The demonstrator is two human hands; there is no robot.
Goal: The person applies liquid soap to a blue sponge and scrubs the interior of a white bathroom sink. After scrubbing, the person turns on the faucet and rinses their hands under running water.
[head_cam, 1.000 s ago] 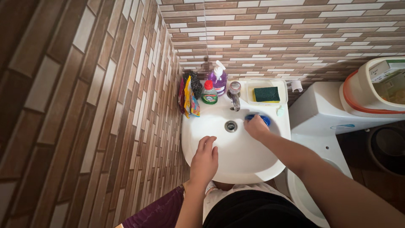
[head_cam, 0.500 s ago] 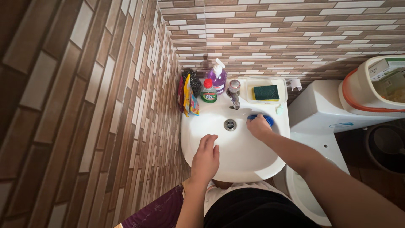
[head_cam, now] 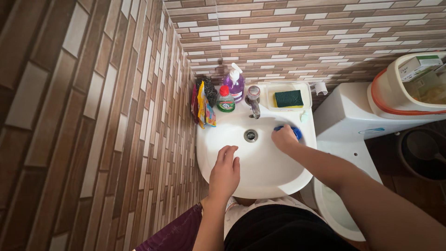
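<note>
A white washbasin (head_cam: 278, 174) is fixed to a brown tiled wall, with a metal drain (head_cam: 251, 135) in its bowl. My right hand (head_cam: 284, 138) presses a blue scrubber (head_cam: 294, 130) against the right inner side of the bowl. My left hand (head_cam: 225, 173) lies flat with its fingers apart on the basin's front left rim and holds nothing. A chrome tap (head_cam: 253, 102) stands at the back of the basin.
Behind the tap are a purple pump bottle (head_cam: 234, 83), a small green bottle with a red cap (head_cam: 226, 101), coloured sachets (head_cam: 201, 109) and a green-and-yellow sponge (head_cam: 288, 98) in a tray. A white toilet (head_cam: 353, 139) stands to the right, with a lidded tub (head_cam: 409, 88) on its tank.
My right hand with the blue scrubber has shifted slightly along the right side of the bowl. The view has drifted a little. My left hand has stayed on the rim.
</note>
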